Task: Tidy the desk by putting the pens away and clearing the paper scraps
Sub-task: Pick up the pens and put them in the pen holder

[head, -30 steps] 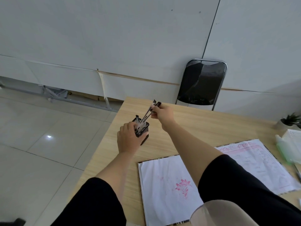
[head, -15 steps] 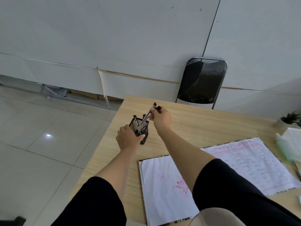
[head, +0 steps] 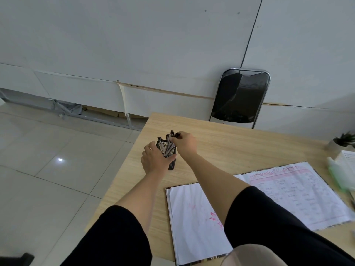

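A black mesh pen holder (head: 171, 165) stands near the far left corner of the wooden desk (head: 240, 150). My left hand (head: 154, 160) is wrapped around its near side. Several pens (head: 169, 144) stick up out of the holder. My right hand (head: 186, 144) pinches their upper ends just above the rim, and their lower parts are down inside the mesh. No paper scraps show in this view.
An open notebook (head: 192, 217) with a pink flower drawing and a printed pink page lies near me. A green bottle (head: 336, 174), a white booklet and a small potted plant (head: 342, 141) sit at the right edge. A black folding chair (head: 241, 98) stands behind the desk.
My right hand has lowered the bundle of pens from a slant above the holder down into it. The holder has gone from tilted to nearly upright in my left hand.
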Demonstrator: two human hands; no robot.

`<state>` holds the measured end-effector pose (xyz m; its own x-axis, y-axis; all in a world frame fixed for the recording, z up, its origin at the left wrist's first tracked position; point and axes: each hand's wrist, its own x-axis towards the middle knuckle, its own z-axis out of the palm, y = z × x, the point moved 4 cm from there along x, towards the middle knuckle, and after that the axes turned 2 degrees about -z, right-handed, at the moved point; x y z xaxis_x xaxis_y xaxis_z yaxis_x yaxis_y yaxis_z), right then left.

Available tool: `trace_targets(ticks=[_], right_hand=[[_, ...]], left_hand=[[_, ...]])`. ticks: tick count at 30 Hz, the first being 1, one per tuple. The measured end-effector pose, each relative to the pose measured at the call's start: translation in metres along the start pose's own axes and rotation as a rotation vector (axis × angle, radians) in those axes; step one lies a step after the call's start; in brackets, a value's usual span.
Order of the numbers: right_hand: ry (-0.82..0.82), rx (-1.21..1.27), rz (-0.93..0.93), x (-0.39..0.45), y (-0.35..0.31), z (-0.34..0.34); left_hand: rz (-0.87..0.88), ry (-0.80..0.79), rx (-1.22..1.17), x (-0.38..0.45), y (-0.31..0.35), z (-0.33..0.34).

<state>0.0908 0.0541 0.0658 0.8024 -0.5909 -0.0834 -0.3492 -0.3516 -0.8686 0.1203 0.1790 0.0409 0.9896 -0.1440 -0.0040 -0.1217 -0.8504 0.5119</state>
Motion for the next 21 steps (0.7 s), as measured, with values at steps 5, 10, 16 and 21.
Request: trace_targets(ticks=[5,10,16,21], right_hand=[[-0.062,-0.054,-0.010,-0.004,-0.005,-0.015],[0.061,-0.069,-0.006,-0.005,-0.003,-0.068],[0.192,-0.173,0.058,-0.015,0.039,-0.162],[0.302,-0.276,0.135,-0.039,0.095,-0.258]], left_hand=[[0.143,0.057,-0.034,0.004,0.028,-0.016],[0.320,0.059,-0.027,-0.001,0.086,-0.023],[0.486,-0.068,0.024,-0.038,0.164,0.007],[0.564,-0.203,0.043,-0.084,0.228,0.052]])
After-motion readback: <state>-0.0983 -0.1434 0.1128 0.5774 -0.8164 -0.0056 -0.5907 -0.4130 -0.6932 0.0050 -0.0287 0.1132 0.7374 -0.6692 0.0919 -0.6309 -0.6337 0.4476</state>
